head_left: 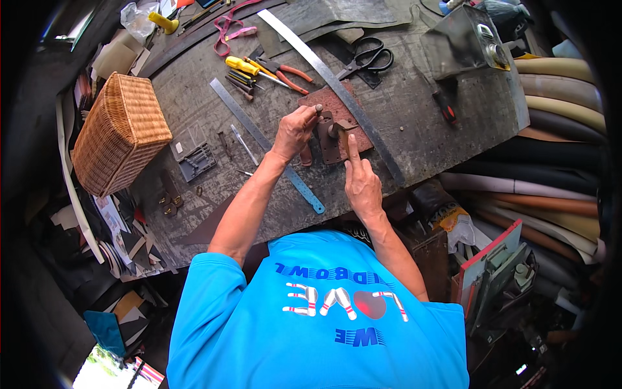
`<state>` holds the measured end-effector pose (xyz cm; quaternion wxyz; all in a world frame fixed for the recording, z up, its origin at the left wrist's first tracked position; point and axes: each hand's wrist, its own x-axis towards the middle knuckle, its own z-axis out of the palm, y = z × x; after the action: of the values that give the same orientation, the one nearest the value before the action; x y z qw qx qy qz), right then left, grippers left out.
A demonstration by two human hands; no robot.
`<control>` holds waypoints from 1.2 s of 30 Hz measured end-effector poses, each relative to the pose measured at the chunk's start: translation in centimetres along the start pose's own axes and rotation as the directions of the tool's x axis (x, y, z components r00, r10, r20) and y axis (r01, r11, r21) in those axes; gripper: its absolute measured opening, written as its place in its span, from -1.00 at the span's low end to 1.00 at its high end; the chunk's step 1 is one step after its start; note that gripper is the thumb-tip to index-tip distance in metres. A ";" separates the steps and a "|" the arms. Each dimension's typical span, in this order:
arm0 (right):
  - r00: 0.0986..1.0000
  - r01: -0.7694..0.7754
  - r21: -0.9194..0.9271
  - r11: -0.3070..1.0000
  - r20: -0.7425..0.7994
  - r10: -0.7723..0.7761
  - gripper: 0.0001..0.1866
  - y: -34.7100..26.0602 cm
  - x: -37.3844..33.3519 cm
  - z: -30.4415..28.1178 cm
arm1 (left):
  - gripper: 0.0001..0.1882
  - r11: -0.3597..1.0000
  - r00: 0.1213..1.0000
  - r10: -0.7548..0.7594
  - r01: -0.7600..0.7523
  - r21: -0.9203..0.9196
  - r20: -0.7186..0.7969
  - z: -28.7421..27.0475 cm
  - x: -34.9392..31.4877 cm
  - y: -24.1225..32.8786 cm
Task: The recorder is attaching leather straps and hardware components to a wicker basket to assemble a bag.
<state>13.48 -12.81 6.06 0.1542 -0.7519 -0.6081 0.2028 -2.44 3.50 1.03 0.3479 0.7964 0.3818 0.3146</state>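
Head view | left hand [295, 129] pinches punch [318, 108] upright on leather [334, 133] | right hand [361, 181], forefinger extended, pins piece to desk [421, 117] | best kept vertical, leather flat.

We have one view only, from a fisheye camera worn on our head, facing steeply down over our blue shirt [324, 324] onto the workbench [421, 117]. It sits close enough that our forearms rise from the lower edge (straight rulers bow toward the rim). The bench fills the upper middle, with floor clutter curving around the sides.
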 end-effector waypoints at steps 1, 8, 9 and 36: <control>1.000 0.000 -0.001 1.000 -0.003 0.000 -0.19 0.1 0.1 -0.1 | -0.86 1.000 1.000 0.008 -0.008 -0.006 0.008 0.0 0.0 0.0; 0.996 0.089 0.100 0.991 -0.036 -0.085 -0.25 -1.4 0.3 -5.5 | -0.73 0.997 0.997 0.067 -0.066 0.039 -0.042 0.3 -0.3 -0.2; 0.989 0.127 0.125 0.984 -0.093 -0.116 -0.26 -2.3 0.4 -7.1 | -0.71 0.996 0.996 0.076 -0.074 0.058 -0.040 0.4 -0.4 -0.2; 0.997 0.066 -0.074 0.995 0.055 -0.062 -0.20 -0.5 -1.3 -0.3 | -0.83 0.402 0.590 -0.751 0.054 -0.914 -0.295 -1.6 -1.1 -4.9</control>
<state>12.99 -13.96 6.70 0.1160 -0.7316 -0.6431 0.1943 -6.10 5.39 -2.20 0.5866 0.2171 0.4776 0.6170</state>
